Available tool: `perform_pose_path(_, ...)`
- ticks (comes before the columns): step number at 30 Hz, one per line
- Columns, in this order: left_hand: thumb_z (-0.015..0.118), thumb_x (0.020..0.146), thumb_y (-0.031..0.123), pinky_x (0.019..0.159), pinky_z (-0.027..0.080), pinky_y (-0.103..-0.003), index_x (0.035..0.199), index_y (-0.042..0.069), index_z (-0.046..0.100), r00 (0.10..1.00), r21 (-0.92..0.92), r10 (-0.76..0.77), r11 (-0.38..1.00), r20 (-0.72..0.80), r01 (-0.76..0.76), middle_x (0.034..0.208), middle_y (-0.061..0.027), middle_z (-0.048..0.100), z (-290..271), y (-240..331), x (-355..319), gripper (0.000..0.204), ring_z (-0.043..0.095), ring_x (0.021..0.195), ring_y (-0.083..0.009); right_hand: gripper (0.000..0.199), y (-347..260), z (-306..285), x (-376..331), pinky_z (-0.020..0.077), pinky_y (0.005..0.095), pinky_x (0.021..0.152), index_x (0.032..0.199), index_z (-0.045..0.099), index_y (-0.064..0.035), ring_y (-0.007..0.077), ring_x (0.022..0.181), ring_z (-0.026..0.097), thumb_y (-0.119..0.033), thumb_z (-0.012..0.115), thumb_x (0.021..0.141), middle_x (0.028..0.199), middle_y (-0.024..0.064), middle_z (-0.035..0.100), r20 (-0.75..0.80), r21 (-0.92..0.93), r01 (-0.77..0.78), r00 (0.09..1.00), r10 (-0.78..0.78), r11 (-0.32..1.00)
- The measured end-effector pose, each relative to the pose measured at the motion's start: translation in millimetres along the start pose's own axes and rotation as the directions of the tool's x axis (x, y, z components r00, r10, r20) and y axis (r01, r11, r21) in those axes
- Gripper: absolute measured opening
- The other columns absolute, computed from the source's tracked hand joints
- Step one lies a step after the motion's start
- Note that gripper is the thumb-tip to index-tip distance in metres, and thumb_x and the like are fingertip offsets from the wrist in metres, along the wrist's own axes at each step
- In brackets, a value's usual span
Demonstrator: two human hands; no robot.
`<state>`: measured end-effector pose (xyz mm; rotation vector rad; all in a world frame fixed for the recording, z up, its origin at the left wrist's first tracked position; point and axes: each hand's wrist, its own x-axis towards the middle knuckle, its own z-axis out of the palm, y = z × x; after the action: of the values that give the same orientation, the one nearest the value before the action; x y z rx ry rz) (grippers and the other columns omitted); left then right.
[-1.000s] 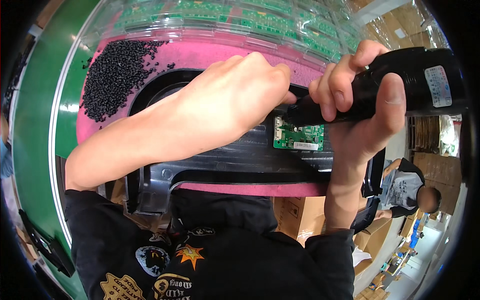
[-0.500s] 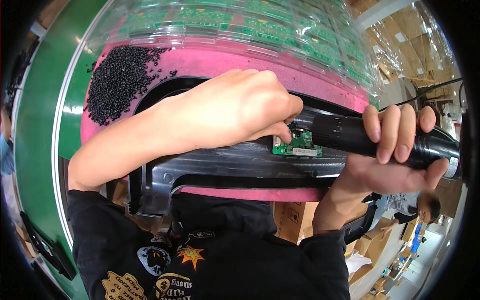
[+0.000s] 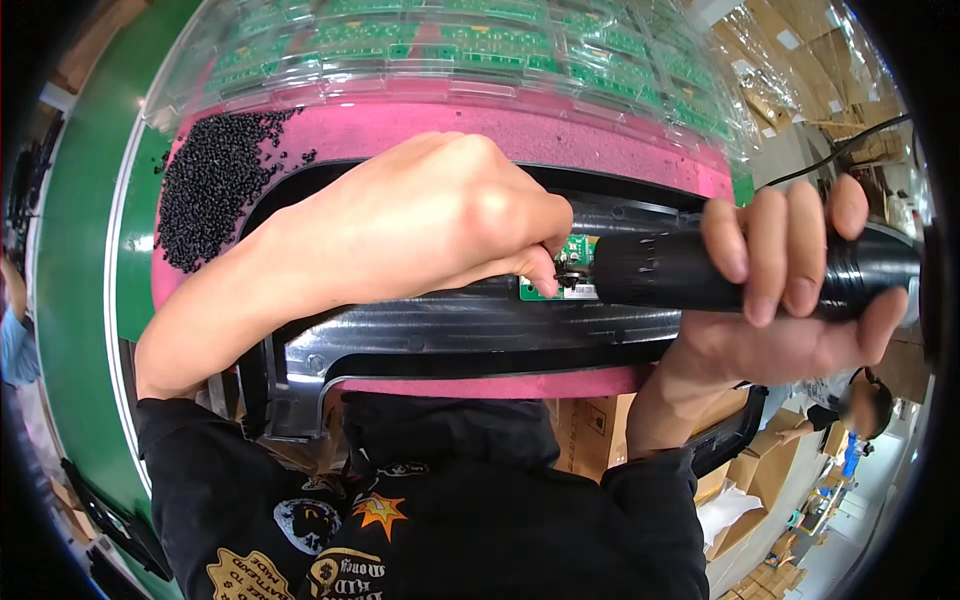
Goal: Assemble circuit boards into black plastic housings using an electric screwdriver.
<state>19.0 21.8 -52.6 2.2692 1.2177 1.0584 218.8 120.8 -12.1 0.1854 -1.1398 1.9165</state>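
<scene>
Circuitry first: a small green rectangular circuit board (image 3: 572, 268) sits on a long black moulded plastic panel (image 3: 480, 330), mostly hidden between the two hands, with only its right edge and a pale label strip showing. The left hand (image 3: 440, 225) is curled, fingertips pinched at a small screw at the board's left edge. The right hand (image 3: 790, 290) is wrapped around a black cylindrical electric screwdriver (image 3: 740, 268), which lies nearly level with its tip touching the board from the right. The panel rests across a pink foam pad (image 3: 600, 135); a heap of small black plastic pellets (image 3: 205, 180) lies on the pad's far left. Beyond the pad are clear plastic trays of green boards (image 3: 480, 45). A green work surface (image 3: 85, 230) curves along the left. Cardboard boxes (image 3: 760, 470) stand low at right.
</scene>
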Motion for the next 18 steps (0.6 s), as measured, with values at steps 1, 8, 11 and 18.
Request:
perform_pose_path(1, 0.076, 0.077, 0.019, 0.052, 0.045, -0.039, 0.084, 0.001, 0.061, 0.999, 0.04, -0.033, 0.999, 0.002, 0.033, 0.068, -0.0109, 0.061, -2.4, 3.0, 0.8, 0.024, 0.061, 0.061, -0.0318, 0.047, 0.1, -1.1, 0.5, 0.0392, 0.0279, 0.057, 0.105, 0.047, -0.0085, 0.0093, 0.048, 0.045, -0.05, 0.059, 0.088, 0.065, -0.0019, 0.049, 0.025, -0.032, -0.068, 0.997, 0.069, 0.997)
perform_pose_path(8, 0.075, 0.077, 0.024, 0.052, 0.045, -0.039, 0.08, 0.002, 0.061, 0.993, 0.106, -0.102, 0.99, 0.055, 0.096, 0.065, -0.0096, 0.061, -3.5, -0.1, -0.2, 0.026, 0.062, 0.063, -0.032, 0.048, 5.7, 1.0, -2.7, 0.0393, 0.0311, 0.06, 0.108, 0.045, -0.0076, 0.0124, 0.051, 0.048, -0.051, 0.057, 0.091, 0.068, 0.0005, 0.051, 0.134, -0.081, -0.09, 0.986, 0.1, 0.993)
perform_pose_path(11, 0.074, 0.078, 0.021, 0.053, 0.046, -0.039, 0.082, 0.002, 0.06, 0.993, 0.115, -0.068, 0.992, 0.099, 0.057, 0.07, -0.0095, 0.063, -1.0, -1.5, -2.5, 0.024, 0.063, 0.065, -0.0312, 0.044, 1.4, 3.5, -5.4, 0.0402, 0.0308, 0.062, 0.104, 0.046, -0.0078, 0.0111, 0.051, 0.048, -0.044, 0.063, 0.087, 0.066, -0.0002, 0.051, 0.073, -0.016, 0.008, 0.997, -0.007, 1.0)
perform_pose_path(18, 0.073, 0.082, 0.019, 0.054, 0.048, -0.038, 0.085, 0.0, 0.06, 0.996, -0.116, -0.005, 0.993, 0.084, 0.014, 0.073, -0.0097, 0.064, -3.2, -0.9, -0.7, 0.023, 0.064, 0.065, -0.0305, 0.037, -1.8, 1.3, -8.1, 0.0418, 0.0266, 0.06, 0.098, 0.048, -0.0109, 0.0078, 0.05, 0.049, -0.038, 0.068, 0.082, 0.062, -0.0049, 0.05, -0.014, 0.062, 0.091, 0.996, -0.09, 0.994)
